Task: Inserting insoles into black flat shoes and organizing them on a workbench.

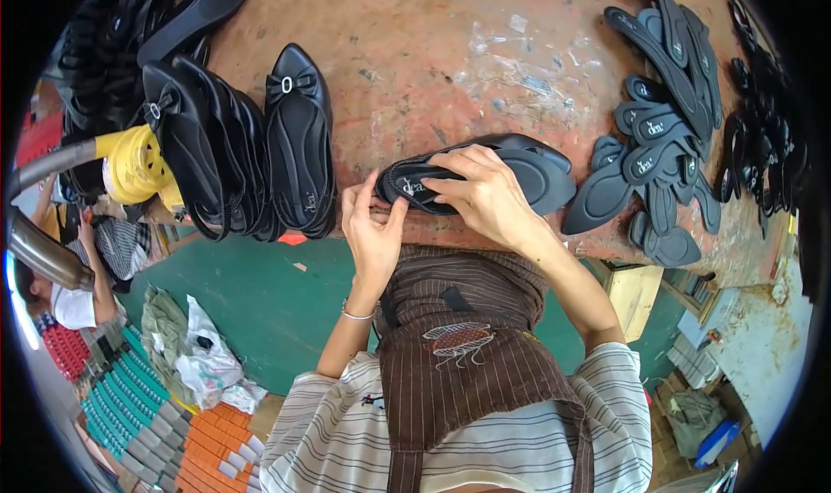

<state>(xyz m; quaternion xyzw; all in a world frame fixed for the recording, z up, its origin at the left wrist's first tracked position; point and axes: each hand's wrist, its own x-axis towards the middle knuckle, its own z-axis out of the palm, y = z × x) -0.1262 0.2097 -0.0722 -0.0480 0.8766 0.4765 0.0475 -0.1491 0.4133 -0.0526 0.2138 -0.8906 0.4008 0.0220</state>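
A black flat shoe lies sideways on the near edge of the table, toe to the right. A black padded insole lies in and over it, its forefoot part showing beyond my right hand and its printed heel part at the shoe's heel. My left hand grips the heel end, thumb at the near rim and fingers on the far side. My right hand reaches across the middle, its bent fingers and thumb closed on the insole near the heel. The palm hides the middle of the shoe.
To the left stand a bow-trimmed shoe pair and a row of similar shoes, beside a yellow device. Loose insoles are heaped at the right, with black straps or shoe parts beyond. Another person sits far left.
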